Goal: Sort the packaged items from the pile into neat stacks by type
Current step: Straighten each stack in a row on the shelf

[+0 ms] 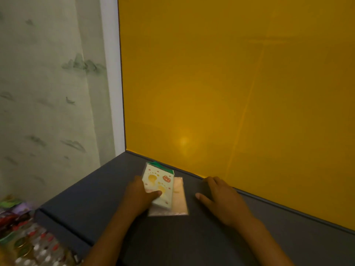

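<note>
The left hand [142, 194] pinches a white patterned packet [159, 184] over a clear pink one [179, 198] on the grey tabletop [96, 191]; the right hand [221, 196] rests flat, empty. Best to square the edges before letting go.

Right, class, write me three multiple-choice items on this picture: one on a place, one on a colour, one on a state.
1. Where does the pile of mixed packets lie?
A. lower left, beside the dark box
B. against the yellow panel
C. under the right hand

2. What colour is the top edge of the white patterned packet?
A. red
B. green
C. blue

3. What is the right hand doing?
A. gripping a packet
B. lifting the clear sleeve
C. resting open on the dark box surface

Answers:
1 A, the pile shows at the lower left corner.
2 B, a green strip tops it.
3 C, its fingers lie spread and hold nothing; the left hand holds the packet.
</note>
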A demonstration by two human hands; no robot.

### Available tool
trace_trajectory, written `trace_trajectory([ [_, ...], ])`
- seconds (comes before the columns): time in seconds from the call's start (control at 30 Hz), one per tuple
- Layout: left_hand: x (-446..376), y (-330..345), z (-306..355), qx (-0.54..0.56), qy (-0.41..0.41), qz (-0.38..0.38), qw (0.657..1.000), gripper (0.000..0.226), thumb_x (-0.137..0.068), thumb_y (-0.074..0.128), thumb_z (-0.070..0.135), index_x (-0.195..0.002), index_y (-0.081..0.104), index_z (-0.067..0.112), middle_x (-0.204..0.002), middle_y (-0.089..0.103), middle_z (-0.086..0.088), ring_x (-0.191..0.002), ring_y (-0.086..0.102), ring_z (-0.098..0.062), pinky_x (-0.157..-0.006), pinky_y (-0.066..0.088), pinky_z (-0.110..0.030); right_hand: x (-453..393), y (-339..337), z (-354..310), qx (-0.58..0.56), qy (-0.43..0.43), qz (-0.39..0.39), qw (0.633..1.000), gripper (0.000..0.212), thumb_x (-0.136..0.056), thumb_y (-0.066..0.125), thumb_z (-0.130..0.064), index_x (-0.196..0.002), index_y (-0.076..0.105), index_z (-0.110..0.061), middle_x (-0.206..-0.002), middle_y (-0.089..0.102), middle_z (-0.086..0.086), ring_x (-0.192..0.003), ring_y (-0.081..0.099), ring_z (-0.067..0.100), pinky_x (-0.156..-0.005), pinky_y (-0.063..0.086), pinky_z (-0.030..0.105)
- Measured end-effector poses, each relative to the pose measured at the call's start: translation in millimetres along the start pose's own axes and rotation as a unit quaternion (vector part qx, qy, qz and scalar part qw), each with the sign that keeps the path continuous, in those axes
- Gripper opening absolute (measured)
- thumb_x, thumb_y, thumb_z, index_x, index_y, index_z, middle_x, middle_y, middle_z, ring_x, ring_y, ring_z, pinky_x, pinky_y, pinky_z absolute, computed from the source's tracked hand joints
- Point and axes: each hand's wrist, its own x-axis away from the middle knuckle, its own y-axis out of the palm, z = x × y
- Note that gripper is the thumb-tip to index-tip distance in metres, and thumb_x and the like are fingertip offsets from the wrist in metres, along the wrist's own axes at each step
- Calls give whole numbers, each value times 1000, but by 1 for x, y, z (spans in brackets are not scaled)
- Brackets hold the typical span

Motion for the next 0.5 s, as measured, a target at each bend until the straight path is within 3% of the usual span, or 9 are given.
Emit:
trace_trajectory([
  [0.07, 4, -8, -2, 61, 4, -1, 998, 33, -85, 67, 24, -111, 49, 15, -120, 62, -12, -88, 65, -21, -59, 54, -25, -2, 0, -6, 3, 1, -3, 1000, 60, -90, 44, -62, -137, 37, -25, -134, 49, 0, -118, 49, 16, -96, 46, 30],
  [0.13, 10, -17, -7, 129, -2, -1, 992, 23, -90, 61, 20, -108, 48, 17, -118, 62, -14, -76, 64, -17, -45, 50, -19, -6, -2, -14, 5, 7, -8, 1000, 59, -91, 45, -60, -137, 37, -24, -133, 51, 2, -118, 50, 18, -97, 47, 31],
  [0.37, 31, -50, -25, 374, -49, 19, 926, 32, -92, 55, 10, -122, 45, 13, -114, 59, -13, -89, 64, -26, -49, 58, -30, -16, 14, -57, 26, 34, -48, 998, 67, -92, 41, -61, -141, 35, -15, -137, 53, 8, -121, 53, 23, -98, 46, 35],
  [0.5, 40, -66, -36, 463, -71, 40, 883, 28, -94, 49, 4, -119, 46, 14, -114, 58, -13, -94, 63, -30, -56, 61, -35, -20, 31, -88, 55, 79, -102, 990, 92, -85, 42, -72, -148, 22, -9, -143, 45, 14, -128, 46, 30, -102, 43, 42],
])
